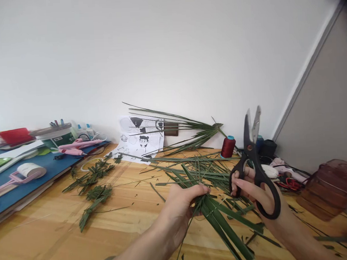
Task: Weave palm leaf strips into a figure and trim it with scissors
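Low over the middle of the wooden table, my left hand (184,203) pinches a bundle of green palm leaf strips (225,224) between thumb and fingers. The strips fan out toward the lower right, and shorter ends stick up behind the thumb. My right hand (256,191) has its fingers through the handles of black-handled scissors (252,153). Their metal blades point upward and stand slightly apart, away from the leaves. Behind both hands lies a heap of loose leaf strips (210,168).
A palm frond (199,130) leans against the wall beside printed drawings (142,143) and a dark red thread spool (228,147). Woven leaf pieces (97,196) lie at left. A blue board (57,167) holds a pink glue gun (75,147). At right stands a reddish clear container (330,189).
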A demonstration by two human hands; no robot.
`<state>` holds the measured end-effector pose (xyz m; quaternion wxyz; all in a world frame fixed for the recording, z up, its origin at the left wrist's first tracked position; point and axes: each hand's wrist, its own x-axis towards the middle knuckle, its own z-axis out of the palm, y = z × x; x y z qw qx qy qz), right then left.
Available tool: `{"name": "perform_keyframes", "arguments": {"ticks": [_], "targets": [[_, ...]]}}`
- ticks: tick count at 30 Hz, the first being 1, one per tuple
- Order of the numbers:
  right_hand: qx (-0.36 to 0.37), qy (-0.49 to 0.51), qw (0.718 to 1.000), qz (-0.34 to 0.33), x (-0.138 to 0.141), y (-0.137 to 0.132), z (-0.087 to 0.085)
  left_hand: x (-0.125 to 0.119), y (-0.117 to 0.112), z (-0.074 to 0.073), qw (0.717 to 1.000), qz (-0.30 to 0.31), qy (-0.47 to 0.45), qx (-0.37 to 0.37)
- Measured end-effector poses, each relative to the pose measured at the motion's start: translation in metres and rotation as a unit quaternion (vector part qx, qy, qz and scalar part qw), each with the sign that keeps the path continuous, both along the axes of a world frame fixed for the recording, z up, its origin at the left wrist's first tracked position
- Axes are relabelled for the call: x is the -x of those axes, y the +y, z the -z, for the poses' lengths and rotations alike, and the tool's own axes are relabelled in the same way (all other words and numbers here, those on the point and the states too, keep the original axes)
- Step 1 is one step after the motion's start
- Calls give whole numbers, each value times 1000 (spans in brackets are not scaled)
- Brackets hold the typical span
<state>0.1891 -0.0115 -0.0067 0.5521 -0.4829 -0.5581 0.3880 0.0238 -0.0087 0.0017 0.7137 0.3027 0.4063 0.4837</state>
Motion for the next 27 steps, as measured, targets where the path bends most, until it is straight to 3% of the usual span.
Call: {"name": "perform_keyframes", "arguments": {"ticks": [4,8,19,23,27], "targets": [[16,-103,994,-25,-1,6,-15,-4,1,2,998,10,54,-10],[59,-128,989,-42,14,3,-25,-5,1,2,996,42,71,-15],[43,-139,989,-37,13,0,-25,-7,-1,0,995,62,79,4],[14,-159,987,7,6,1,-31,-7,0,0,997,50,63,-12],[-34,-161,979,117,-15,9,-37,-6,2,3,996,61,58,-20]]}}
